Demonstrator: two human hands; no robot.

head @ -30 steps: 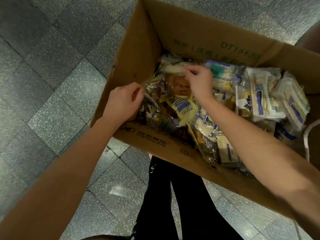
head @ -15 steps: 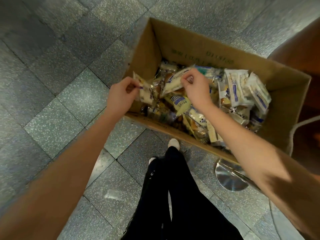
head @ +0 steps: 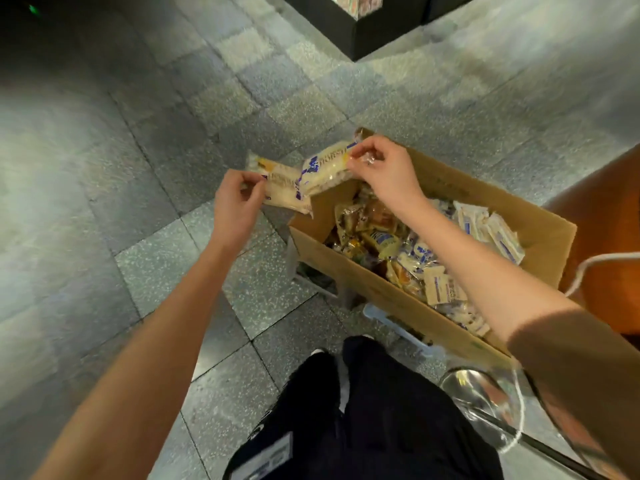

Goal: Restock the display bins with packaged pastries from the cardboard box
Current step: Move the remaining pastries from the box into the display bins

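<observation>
An open cardboard box (head: 349, 268) stands at the right of the head view, filled with several wrapped pastries (head: 408, 251). My left hand (head: 237, 199) pinches the end of one pale pastry packet (head: 284, 187), held over the floor just left of the box's corner. My right hand (head: 384, 171) pinches the clear end of a second pale packet with blue print (head: 327, 168), held above the box's near-left corner. The two packets overlap in the middle.
Grey speckled floor tiles (head: 149, 258) spread to the left and ahead. A dark display base (head: 377, 26) stands at the top. A brown rounded surface (head: 609, 244) borders the box on the right, with a white cord (head: 588, 268). A shiny metal base (head: 481, 396) sits beside my dark trouser legs.
Both hands have lifted a packet each out of the box and carried them up and left. The view has pulled back, so the box looks smaller and lower right.
</observation>
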